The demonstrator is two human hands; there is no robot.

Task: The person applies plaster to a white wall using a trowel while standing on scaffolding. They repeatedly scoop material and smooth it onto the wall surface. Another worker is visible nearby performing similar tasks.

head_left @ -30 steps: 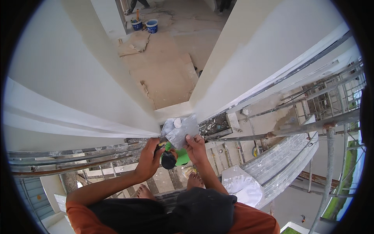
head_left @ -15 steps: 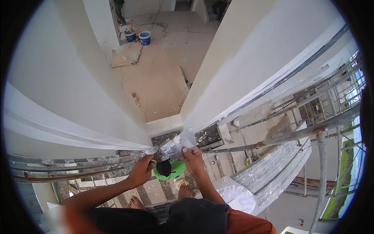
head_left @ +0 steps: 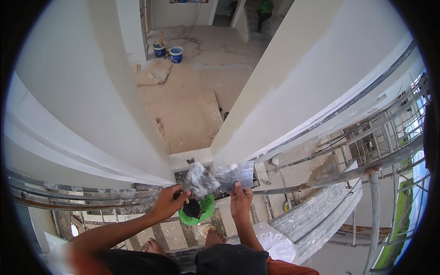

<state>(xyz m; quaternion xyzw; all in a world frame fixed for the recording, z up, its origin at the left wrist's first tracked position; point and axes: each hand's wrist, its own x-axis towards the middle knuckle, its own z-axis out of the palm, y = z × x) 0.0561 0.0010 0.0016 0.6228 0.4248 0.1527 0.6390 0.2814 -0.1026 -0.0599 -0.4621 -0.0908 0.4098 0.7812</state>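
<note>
My left hand [head_left: 171, 200] is closed on the handle of a metal putty knife [head_left: 200, 180], whose wide blade is smeared with white paste. My right hand [head_left: 240, 199] grips the lower edge of a flat metal plate [head_left: 243, 172], which carries a small white dab [head_left: 233, 166]. The blade and plate are held side by side in front of the opening between two pale walls [head_left: 288, 64]. Below them a co-worker in green [head_left: 204, 211] with dark headwear is seen from above. My bare feet [head_left: 214, 238] show at the lower middle, near a white, crumpled patch of material [head_left: 275, 243].
Scaffold pipes [head_left: 374, 192] run along the right and left, with a long pale plank [head_left: 316, 215] at lower right. The room ahead holds two blue buckets [head_left: 176, 55], cardboard sheeting [head_left: 178, 110] and cables. Another person in green [head_left: 265, 13] is at its far end.
The knife blade and plate, earlier overlapping, are now apart: my right hand has moved rightward and down. The view has shifted, showing more of the far room.
</note>
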